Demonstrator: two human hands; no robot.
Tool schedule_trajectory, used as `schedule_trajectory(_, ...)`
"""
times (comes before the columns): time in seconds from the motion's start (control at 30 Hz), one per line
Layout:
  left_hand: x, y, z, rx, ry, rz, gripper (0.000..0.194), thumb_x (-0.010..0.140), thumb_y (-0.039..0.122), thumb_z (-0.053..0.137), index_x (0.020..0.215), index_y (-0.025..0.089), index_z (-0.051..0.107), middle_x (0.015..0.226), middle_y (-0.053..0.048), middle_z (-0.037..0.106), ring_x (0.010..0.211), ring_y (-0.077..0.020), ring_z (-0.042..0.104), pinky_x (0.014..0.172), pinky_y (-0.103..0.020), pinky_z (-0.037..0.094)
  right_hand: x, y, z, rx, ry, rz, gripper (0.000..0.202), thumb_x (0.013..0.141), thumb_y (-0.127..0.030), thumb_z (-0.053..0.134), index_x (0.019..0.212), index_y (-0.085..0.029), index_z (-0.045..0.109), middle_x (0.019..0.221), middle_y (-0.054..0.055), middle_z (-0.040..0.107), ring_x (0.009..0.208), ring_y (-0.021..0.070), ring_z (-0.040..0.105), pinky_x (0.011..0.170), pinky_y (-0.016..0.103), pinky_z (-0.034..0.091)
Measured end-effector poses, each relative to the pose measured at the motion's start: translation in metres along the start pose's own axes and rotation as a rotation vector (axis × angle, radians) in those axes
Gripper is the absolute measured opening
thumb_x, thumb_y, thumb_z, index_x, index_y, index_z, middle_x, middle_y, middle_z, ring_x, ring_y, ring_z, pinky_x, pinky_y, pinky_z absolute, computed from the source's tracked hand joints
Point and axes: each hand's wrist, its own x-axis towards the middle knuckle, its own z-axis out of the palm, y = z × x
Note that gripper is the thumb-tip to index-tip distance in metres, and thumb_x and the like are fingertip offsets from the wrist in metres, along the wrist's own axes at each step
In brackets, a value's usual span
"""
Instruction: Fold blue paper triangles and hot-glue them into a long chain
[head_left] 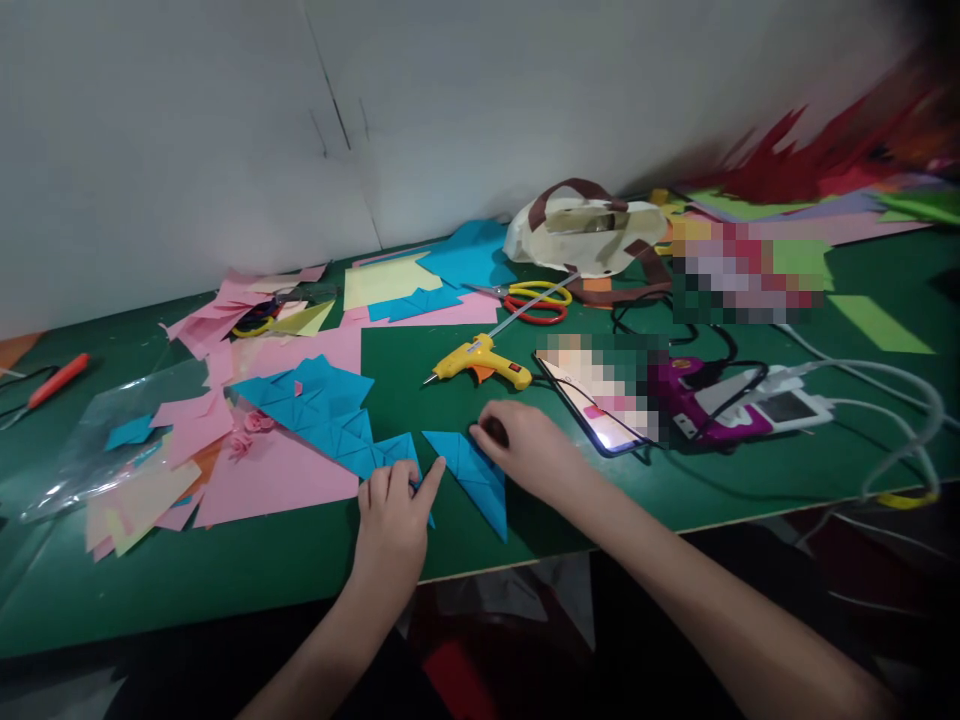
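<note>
A triangular piece of folded blue paper (pixel 472 475) lies near the table's front edge. My right hand (pixel 521 445) is curled at its upper right edge, the fingers closed on the paper there; the fingertips are partly hidden. My left hand (pixel 394 510) lies with fingers apart over the lower end of a larger assembly of folded blue paper (pixel 319 400). Its thumb reaches right to the left edge of the triangular piece. The blue assembly rests partly on a pink sheet (pixel 292 490). Just above the hands lies a yellow glue gun (pixel 484 362) with a glue stick in it.
Behind the glue gun are scissors (pixel 536 300) and a cream bag (pixel 589 235). To the right lie a phone (pixel 592 400), a purple power strip (pixel 712 410) and trailing cables. Paper scraps (pixel 142 500) and a clear plastic bag (pixel 82 460) cover the left side.
</note>
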Motion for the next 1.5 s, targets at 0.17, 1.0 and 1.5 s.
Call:
schedule_trajectory(0.17,0.003,0.000,-0.005,-0.038,0.061,-0.028,0.039,0.084,0.004,0.039,0.117,0.014,0.057,0.085,-0.009,0.060,0.077,-0.0227,0.047,0.070,-0.037,0.037,-0.017,-0.011,-0.001,0.101,-0.122,0.066,0.025,0.078,-0.043,0.060,0.075,-0.018,0.058,0.076,0.003,0.058,0.061,0.0132,0.050,0.052,0.025,0.032)
schedule_trajectory(1.0,0.016,-0.018,-0.012,-0.195,0.066,0.025,0.013,0.084,0.014,0.048,0.082,0.016,0.061,0.090,-0.010,0.059,0.091,-0.0246,0.051,0.080,-0.039,0.043,-0.021,-0.020,0.009,0.129,-0.041,0.085,0.014,0.078,-0.025,0.057,0.067,-0.018,0.051,0.068,0.003,0.056,0.062,0.0152,0.051,0.056,0.026,0.034)
schedule_trajectory(1.5,0.020,-0.047,0.000,-0.314,-0.061,0.036,0.020,0.084,0.006,0.040,0.086,0.018,0.057,0.108,-0.010,0.064,0.094,-0.0235,0.056,0.079,-0.039,0.045,-0.010,-0.011,-0.008,0.348,0.171,-0.127,0.009,0.084,-0.021,0.047,0.087,-0.019,0.055,0.084,0.004,0.062,0.077,0.0160,0.058,0.069,0.025,0.042)
